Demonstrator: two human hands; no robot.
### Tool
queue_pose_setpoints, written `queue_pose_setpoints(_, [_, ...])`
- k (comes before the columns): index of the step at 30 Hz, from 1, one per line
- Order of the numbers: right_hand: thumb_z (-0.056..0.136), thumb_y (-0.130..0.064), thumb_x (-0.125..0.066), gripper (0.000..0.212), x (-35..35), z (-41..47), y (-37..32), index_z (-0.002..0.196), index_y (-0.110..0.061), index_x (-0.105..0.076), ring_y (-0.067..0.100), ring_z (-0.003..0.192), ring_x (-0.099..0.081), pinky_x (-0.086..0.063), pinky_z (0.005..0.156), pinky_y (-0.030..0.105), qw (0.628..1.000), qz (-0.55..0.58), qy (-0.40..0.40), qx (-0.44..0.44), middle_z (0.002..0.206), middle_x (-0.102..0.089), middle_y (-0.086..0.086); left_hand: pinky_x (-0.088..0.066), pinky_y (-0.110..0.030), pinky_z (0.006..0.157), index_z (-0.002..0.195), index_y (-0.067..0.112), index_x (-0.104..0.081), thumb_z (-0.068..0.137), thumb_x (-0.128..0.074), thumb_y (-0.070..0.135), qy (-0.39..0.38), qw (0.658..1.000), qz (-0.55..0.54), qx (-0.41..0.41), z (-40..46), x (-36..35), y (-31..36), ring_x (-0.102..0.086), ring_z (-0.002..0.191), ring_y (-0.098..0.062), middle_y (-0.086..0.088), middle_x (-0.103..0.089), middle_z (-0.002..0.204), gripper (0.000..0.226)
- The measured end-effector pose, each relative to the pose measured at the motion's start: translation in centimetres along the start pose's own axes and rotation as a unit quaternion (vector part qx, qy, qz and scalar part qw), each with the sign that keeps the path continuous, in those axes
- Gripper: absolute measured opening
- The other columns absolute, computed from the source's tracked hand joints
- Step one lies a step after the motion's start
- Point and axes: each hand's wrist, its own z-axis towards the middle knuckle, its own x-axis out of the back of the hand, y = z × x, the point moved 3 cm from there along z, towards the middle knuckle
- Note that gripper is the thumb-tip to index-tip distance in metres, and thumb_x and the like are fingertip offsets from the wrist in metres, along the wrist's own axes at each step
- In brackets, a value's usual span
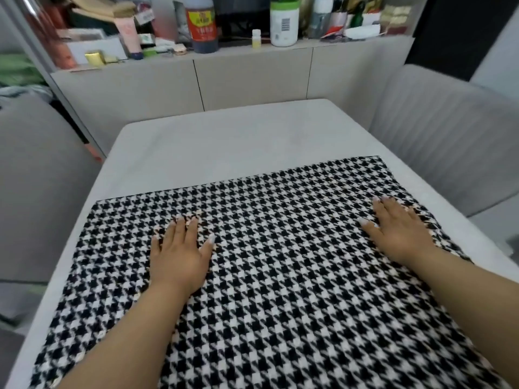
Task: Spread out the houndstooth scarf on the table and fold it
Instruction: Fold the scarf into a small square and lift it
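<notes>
The black-and-white houndstooth scarf lies flat over the near half of the pale table, its far edge running from left to upper right. My left hand rests palm down on the scarf left of centre, fingers apart. Near the scarf's right edge my right hand also presses flat on the cloth, fingers spread. Neither hand grips the fabric. The scarf's near end runs out of the frame at the bottom.
Grey padded chairs stand to the left and right of the table. Behind the table a low cabinet ledge carries a dark sauce bottle, a white jar and several other bottles and boxes.
</notes>
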Motion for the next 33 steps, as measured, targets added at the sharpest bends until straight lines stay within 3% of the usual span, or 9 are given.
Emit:
queue_pose_setpoints(3, [0.091, -0.064, -0.007, 0.08, 0.0, -3.0, -0.1, 0.154, -0.016, 0.003, 0.021, 0.149, 0.006, -0.002, 0.121, 0.045, 1.0, 0.009, -0.008, -0.025, 0.162, 0.005, 0.008, 0.008, -0.049, 0.119, 0.153, 0.022, 0.01, 0.095, -0.003, 0.06, 0.004, 0.999, -0.034, 0.016, -3.2, 0.5, 2.7, 0.014, 0.148, -0.022, -0.006, 0.013, 0.161, 0.071])
queue_pose_setpoints(6, [0.081, -0.072, 0.01, 0.092, -0.6, -8.1, -1.6, 0.154, -0.016, 0.007, 0.02, 0.149, 0.01, 0.005, 0.119, 0.043, 0.998, 0.053, 0.015, -0.005, 0.162, 0.007, 0.006, 0.02, -0.041, 0.113, 0.149, 0.027, 0.015, 0.09, 0.003, 0.062, 0.021, 0.996, -0.072, -0.042, -9.0, 0.3, 7.2, 0.023, 0.143, -0.019, -0.001, 0.023, 0.155, 0.07])
queue_pose_setpoints(11, [0.067, -0.073, 0.032, 0.098, -3.7, -16.2, -1.2, 0.149, -0.022, 0.018, 0.014, 0.145, 0.02, 0.01, 0.12, 0.04, 0.998, 0.047, -0.001, 0.029, 0.159, 0.016, -0.002, 0.037, -0.036, 0.097, 0.146, 0.03, 0.022, 0.063, 0.039, 0.068, -0.018, 0.998, -0.03, -0.046, -16.6, -2.5, 9.6, 0.026, 0.143, -0.019, 0.002, 0.028, 0.155, 0.093])
queue_pose_setpoints(15, [0.093, -0.063, -0.012, 0.074, -3.6, -20.0, 0.8, 0.154, -0.02, -0.016, 0.018, 0.149, -0.002, -0.002, 0.121, 0.038, 0.989, 0.135, 0.057, -0.036, 0.162, -0.009, 0.001, 0.02, -0.039, 0.115, 0.148, 0.031, 0.016, 0.077, 0.026, 0.064, 0.002, 0.997, -0.074, -0.022, -21.1, -2.4, 8.7, 0.019, 0.144, -0.013, 0.004, 0.017, 0.157, 0.079])
queue_pose_setpoints(17, [0.097, -0.048, -0.037, 0.062, -3.9, -21.7, 1.8, 0.149, -0.014, -0.031, 0.024, 0.148, -0.013, -0.013, 0.121, 0.042, 0.973, 0.196, 0.092, -0.079, 0.159, -0.022, 0.008, 0.008, -0.037, 0.119, 0.152, 0.026, -0.001, 0.085, 0.013, 0.062, 0.009, 0.994, -0.108, 0.004, -23.7, -2.5, 7.6, 0.007, 0.146, -0.011, 0.004, 0.0, 0.161, 0.078])
queue_pose_setpoints(20, [0.096, -0.038, -0.049, 0.056, -4.8, -24.4, 2.4, 0.144, -0.009, -0.041, 0.029, 0.145, -0.021, -0.019, 0.118, 0.045, 0.962, 0.225, 0.108, -0.111, 0.154, -0.031, 0.015, -0.004, -0.037, 0.122, 0.152, 0.02, -0.024, 0.1, -0.022, 0.045, 0.041, 0.986, -0.146, 0.064, -27.4, -2.9, 5.2, -0.012, 0.149, -0.017, -0.001, -0.02, 0.16, 0.058])
queue_pose_setpoints(24, [0.09, -0.032, -0.061, 0.052, -4.9, -27.2, 3.0, 0.134, -0.005, -0.052, 0.038, 0.132, -0.032, -0.031, 0.106, 0.05, 0.948, 0.225, 0.144, -0.172, 0.142, -0.041, 0.024, -0.017, -0.044, 0.12, 0.146, 0.013, -0.042, 0.099, -0.04, 0.036, 0.076, 0.973, -0.163, 0.144, -31.0, -3.2, 3.1, -0.025, 0.145, -0.029, -0.013, -0.033, 0.155, 0.052])
queue_pose_setpoints(28, [0.085, -0.038, -0.066, 0.061, -4.6, -28.9, 3.7, 0.131, -0.003, -0.046, 0.04, 0.123, -0.035, -0.035, 0.1, 0.047, 0.905, 0.281, 0.109, -0.299, 0.135, -0.039, 0.026, -0.033, -0.054, 0.104, 0.135, 0.013, -0.056, 0.091, -0.058, 0.033, 0.103, 0.922, -0.21, 0.309, -34.1, -2.4, 2.4, -0.034, 0.13, -0.044, -0.026, -0.038, 0.144, 0.049])
queue_pose_setpoints(33, [0.088, -0.033, -0.063, 0.073, -3.7, -28.6, 4.5, 0.146, -0.012, -0.023, 0.046, 0.12, -0.042, -0.041, 0.097, 0.048, 0.808, 0.438, 0.067, -0.387, 0.138, -0.034, 0.028, -0.037, -0.048, 0.102, 0.146, 0.025, -0.039, 0.092, -0.055, 0.039, 0.058, 0.801, -0.371, 0.467, -34.3, -1.2, 1.9, -0.037, 0.12, -0.043, -0.029, -0.031, 0.138, 0.058])
